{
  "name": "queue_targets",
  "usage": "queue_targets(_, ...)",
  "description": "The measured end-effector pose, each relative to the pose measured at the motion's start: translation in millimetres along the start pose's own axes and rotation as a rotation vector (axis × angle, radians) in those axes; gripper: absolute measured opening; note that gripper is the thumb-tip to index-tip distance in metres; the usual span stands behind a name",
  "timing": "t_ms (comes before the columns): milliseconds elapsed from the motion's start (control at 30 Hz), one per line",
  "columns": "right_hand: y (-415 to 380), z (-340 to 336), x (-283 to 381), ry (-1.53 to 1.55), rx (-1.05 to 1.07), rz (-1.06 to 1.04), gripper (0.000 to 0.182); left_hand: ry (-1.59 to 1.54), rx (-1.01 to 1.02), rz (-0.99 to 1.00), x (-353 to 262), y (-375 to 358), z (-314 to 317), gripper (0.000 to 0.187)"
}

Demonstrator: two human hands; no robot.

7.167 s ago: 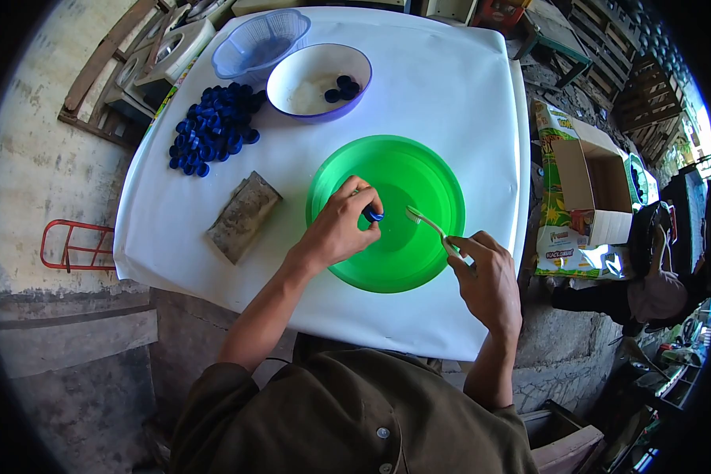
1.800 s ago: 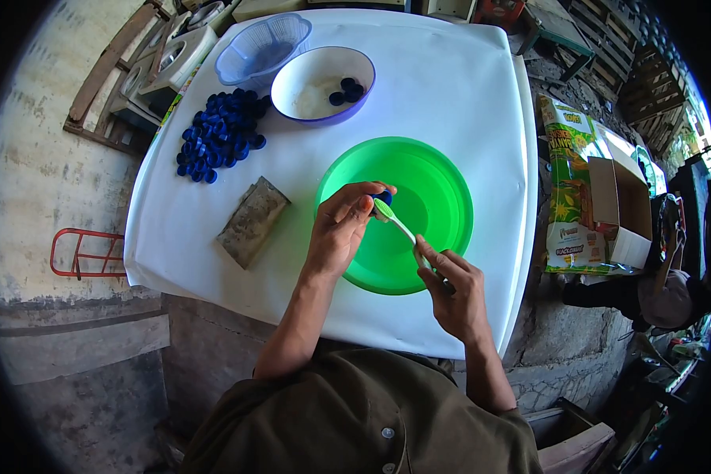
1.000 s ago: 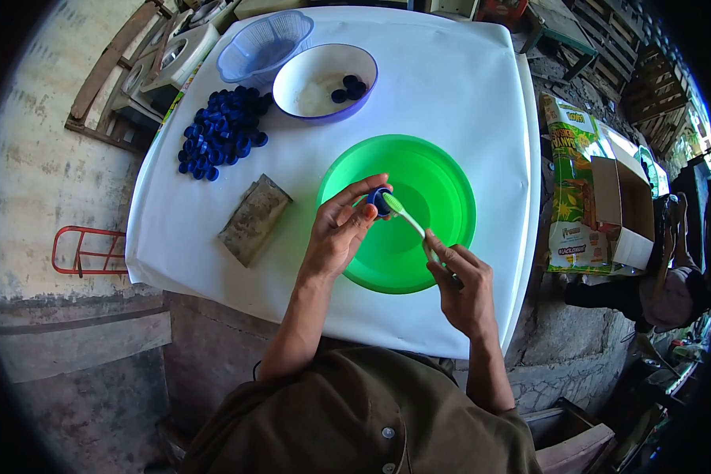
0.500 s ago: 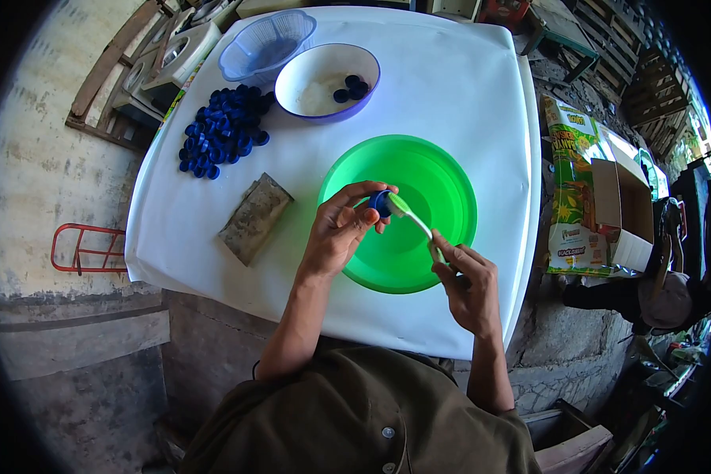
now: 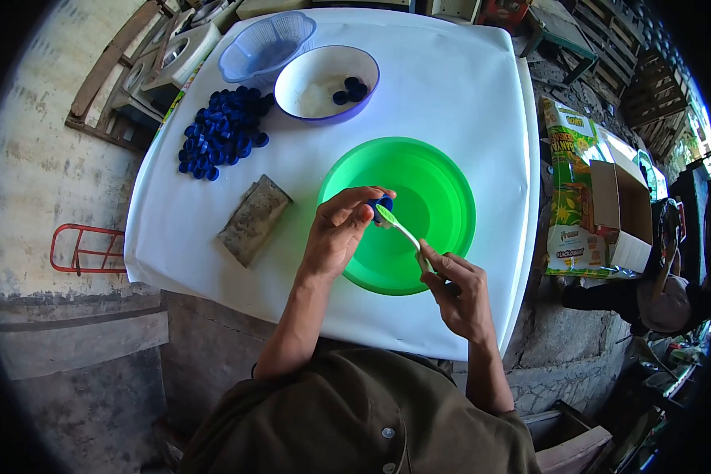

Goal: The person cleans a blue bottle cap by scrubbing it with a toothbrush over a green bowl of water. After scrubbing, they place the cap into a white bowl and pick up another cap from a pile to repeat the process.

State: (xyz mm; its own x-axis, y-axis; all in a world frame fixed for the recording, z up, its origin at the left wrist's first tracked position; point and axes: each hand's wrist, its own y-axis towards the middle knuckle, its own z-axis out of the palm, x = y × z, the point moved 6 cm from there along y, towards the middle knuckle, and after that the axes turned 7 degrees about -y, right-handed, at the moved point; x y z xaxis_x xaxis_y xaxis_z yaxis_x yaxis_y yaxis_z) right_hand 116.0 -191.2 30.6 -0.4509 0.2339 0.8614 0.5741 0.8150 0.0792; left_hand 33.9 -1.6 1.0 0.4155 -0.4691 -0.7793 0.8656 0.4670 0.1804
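Observation:
Over the left part of a green basin (image 5: 450, 197), my left hand (image 5: 338, 229) grips a dark blue cap (image 5: 381, 207) between thumb and fingers. My right hand (image 5: 457, 292) is closed on the white handle of a toothbrush (image 5: 404, 230). The brush's green head is at the cap's opening, and its bristles are mostly hidden. A pile of blue caps (image 5: 223, 130) lies at the upper left of the table. Several more caps sit in a white bowl with a purple rim (image 5: 308, 73).
A translucent blue basket (image 5: 267, 47) stands behind the pile on the white-covered table (image 5: 442, 71). A dirty grey block (image 5: 254, 220) lies left of the basin. On the right are an open cardboard box (image 5: 620, 209), a colourful sack (image 5: 569, 174) and another person (image 5: 663, 304).
My right hand and the toothbrush have moved slightly left, and the brush head is now lower and nearer the cap's opening. The cap has tilted a little in my left hand.

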Motion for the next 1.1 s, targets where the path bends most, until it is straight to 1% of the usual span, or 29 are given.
queue_targets(67, 2, -4, -1, 0.014, -0.064, -0.061, 0.053, -0.024, -0.002, -0.01, -2, -1, 1, 0.028)
queue_targets(100, 2, -5, -3, -0.027, -0.048, -0.006, 0.054, -0.037, -0.002, -0.014, -4, -1, 3, 0.027)
queue_targets(200, 2, -4, 6, -0.057, -0.099, -0.096, 0.055, -0.055, -0.006, 0.021, -5, 0, 7, 0.028)
queue_targets(367, -2, 5, 11, -0.002, -0.042, -0.063, 0.055, -0.112, 0.014, 0.098, -6, -3, 6, 0.029)
queue_targets(467, -5, 10, 7, 0.089, 0.047, 0.057, 0.054, -0.101, 0.047, 0.149, -6, -4, 6, 0.03)
queue_targets(600, -1, 0, 13, -0.011, -0.113, -0.093, 0.054, -0.107, 0.024, 0.192, -11, -3, 7, 0.034)
queue_targets(667, -1, -4, 15, -0.092, -0.194, -0.154, 0.054, -0.1, -0.008, 0.134, -12, -5, 10, 0.037)
queue_targets(700, -2, -4, 16, -0.121, -0.161, -0.129, 0.055, -0.098, -0.023, 0.106, -12, -5, 10, 0.039)
queue_targets(800, -3, 1, 17, -0.081, -0.131, -0.129, 0.056, 0.005, 0.052, 0.161, -13, -6, 11, 0.042)
queue_targets(833, -4, 3, 16, -0.053, -0.122, -0.141, 0.057, -0.008, 0.066, 0.172, -13, -7, 11, 0.042)
queue_targets(933, -7, 10, 17, 0.031, -0.058, -0.093, 0.058, -0.028, 0.098, 0.203, -15, -6, 10, 0.042)
queue_targets(967, -8, 12, 16, 0.055, -0.029, -0.058, 0.056, -0.026, 0.104, 0.211, -13, -6, 7, 0.042)
queue_targets(1067, -13, 21, 5, 0.296, 0.114, 0.112, 0.055, -0.008, 0.103, 0.225, -11, -9, 2, 0.04)
queue_targets(1100, -12, 19, 4, 0.304, 0.101, 0.104, 0.054, 0.002, 0.1, 0.228, -11, -10, 1, 0.039)
